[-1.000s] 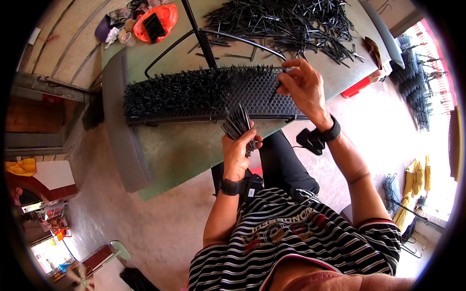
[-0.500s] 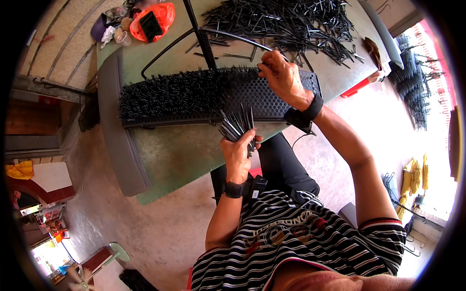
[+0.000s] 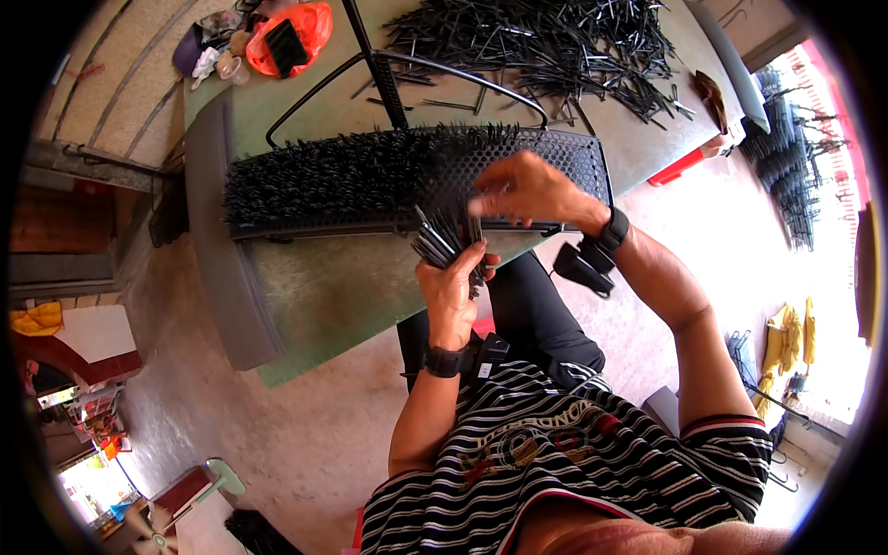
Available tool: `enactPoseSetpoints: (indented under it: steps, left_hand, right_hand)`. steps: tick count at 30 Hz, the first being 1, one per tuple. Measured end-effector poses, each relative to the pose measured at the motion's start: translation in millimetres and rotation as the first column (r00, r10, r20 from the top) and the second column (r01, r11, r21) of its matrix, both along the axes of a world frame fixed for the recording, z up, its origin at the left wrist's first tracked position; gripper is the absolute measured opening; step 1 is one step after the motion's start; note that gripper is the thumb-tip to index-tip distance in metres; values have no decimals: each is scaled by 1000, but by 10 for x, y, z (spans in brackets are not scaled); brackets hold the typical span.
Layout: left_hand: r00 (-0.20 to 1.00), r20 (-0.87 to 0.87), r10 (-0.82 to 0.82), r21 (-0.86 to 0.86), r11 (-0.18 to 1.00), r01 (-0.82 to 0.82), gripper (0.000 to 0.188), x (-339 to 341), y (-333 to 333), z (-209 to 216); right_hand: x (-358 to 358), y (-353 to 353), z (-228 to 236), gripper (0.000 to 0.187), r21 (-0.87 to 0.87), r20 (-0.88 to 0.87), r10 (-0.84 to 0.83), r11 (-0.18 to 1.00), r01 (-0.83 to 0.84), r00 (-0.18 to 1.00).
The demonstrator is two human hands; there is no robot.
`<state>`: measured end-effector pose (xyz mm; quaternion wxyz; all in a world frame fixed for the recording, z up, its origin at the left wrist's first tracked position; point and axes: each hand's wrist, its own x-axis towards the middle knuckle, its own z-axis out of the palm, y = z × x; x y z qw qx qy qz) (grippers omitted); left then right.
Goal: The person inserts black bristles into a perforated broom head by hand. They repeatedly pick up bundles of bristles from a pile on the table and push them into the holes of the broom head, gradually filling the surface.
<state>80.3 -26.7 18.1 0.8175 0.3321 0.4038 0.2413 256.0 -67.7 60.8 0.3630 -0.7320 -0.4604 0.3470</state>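
Observation:
My left hand (image 3: 451,282) is closed around a bundle of thin black plastic strips (image 3: 438,237), their ends fanning upward. My right hand (image 3: 532,192) is at the top of this bundle, its thumb and fingertips by the strip ends. Motion smears those fingers, so whether they pinch a strip cannot be made out. Just beyond both hands lies a long black perforated panel (image 3: 578,171) on a frame. Dense black bristle-like tufts (image 3: 319,180) fill its left and middle part. Along its far edge the tufts reach further right, while rows of holes show bare at the right.
The panel rests on a green table (image 3: 324,319), with a bent metal frame (image 3: 381,79) rising behind it. A large heap of black strips (image 3: 546,46) covers the far side. At the far left, a phone (image 3: 286,48) lies on an orange plastic bag (image 3: 314,23).
My right hand has come back from the panel's far edge toward me, down to the bundle. My left hand keeps its grip on the strips, almost in place.

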Motion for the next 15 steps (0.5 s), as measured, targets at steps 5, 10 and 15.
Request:
enactPoseSetpoints:
  steps: [5, 10, 15]
  left_hand:
    - [990, 79, -117, -28, 992, 120, 22, 25, -33, 10]
    - [983, 166, -75, -174, 979, 104, 27, -32, 37, -148]
    - [973, 186, -135, -189, 967, 171, 25, -140, 128, -173]
  right_hand:
    - [-90, -126, -180, 21, -87, -294, 22, 995, -50, 956]
    - [-212, -227, -93, 11, 76, -254, -122, 986, 145, 960]
    - [-334, -397, -63, 22, 631, 594, -225, 726, -273, 773]
